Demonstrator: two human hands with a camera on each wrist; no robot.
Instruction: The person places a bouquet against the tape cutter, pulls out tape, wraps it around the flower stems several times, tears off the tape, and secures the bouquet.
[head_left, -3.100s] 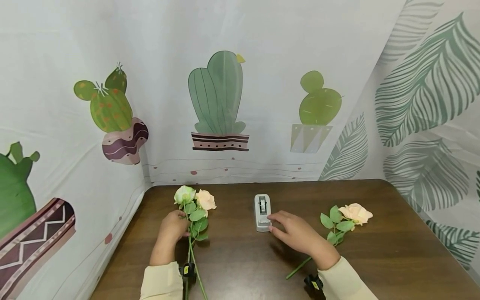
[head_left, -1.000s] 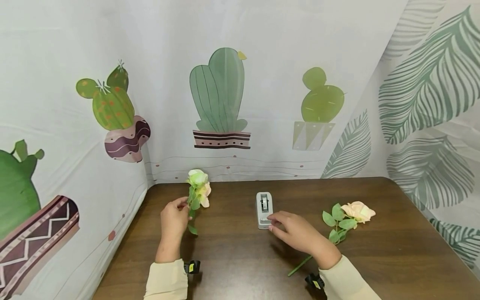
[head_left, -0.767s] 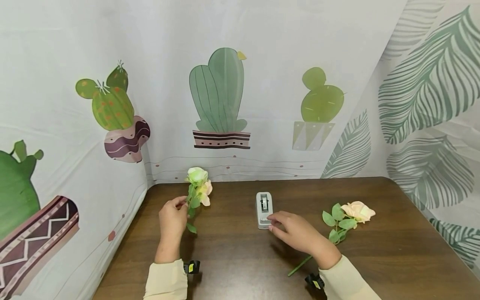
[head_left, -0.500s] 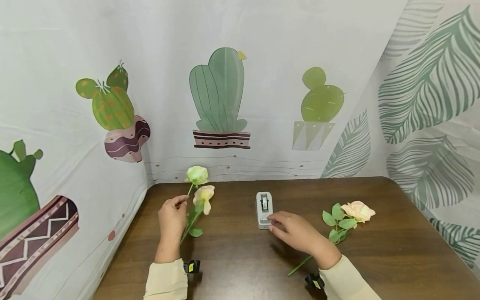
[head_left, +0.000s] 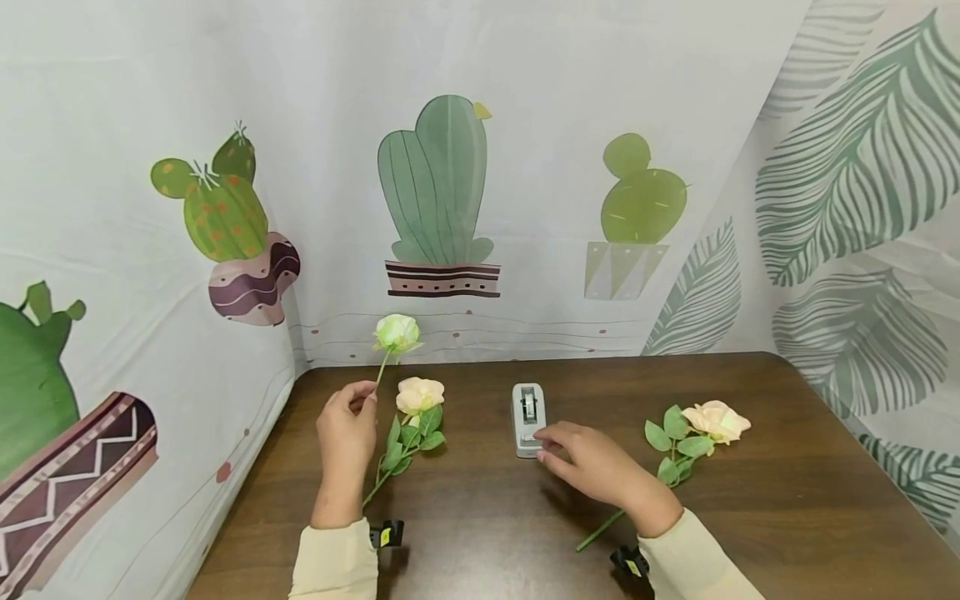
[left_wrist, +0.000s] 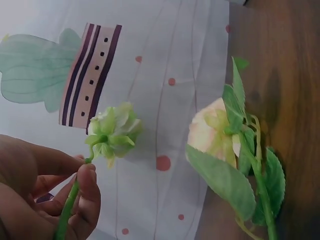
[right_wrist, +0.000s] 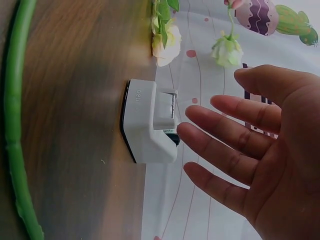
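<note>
The left hand (head_left: 347,429) pinches the thin green stem of a pale green-white flower (head_left: 397,332) just below its head; the left wrist view shows thumb and fingertips around that stem (left_wrist: 67,207). Right of this hand, a peach rose (head_left: 420,395) with green leaves lies apart from the held flower, its lower stem partly hidden by the wrist. The right hand (head_left: 600,471) hovers by the front end of a white tape dispenser (head_left: 528,421). In the right wrist view its fingers (right_wrist: 225,142) are spread and relaxed, holding nothing; whether a fingertip touches the dispenser cannot be told.
Another peach rose (head_left: 716,422) lies at the right, its stem passing under the right forearm. The brown wooden table (head_left: 480,533) ends at a white curtain (head_left: 540,167) printed with cacti and leaves.
The left hand held both flowers together; the peach rose has come away from the green-white one and lies to its right. The green-white flower has risen. The right hand has barely moved.
</note>
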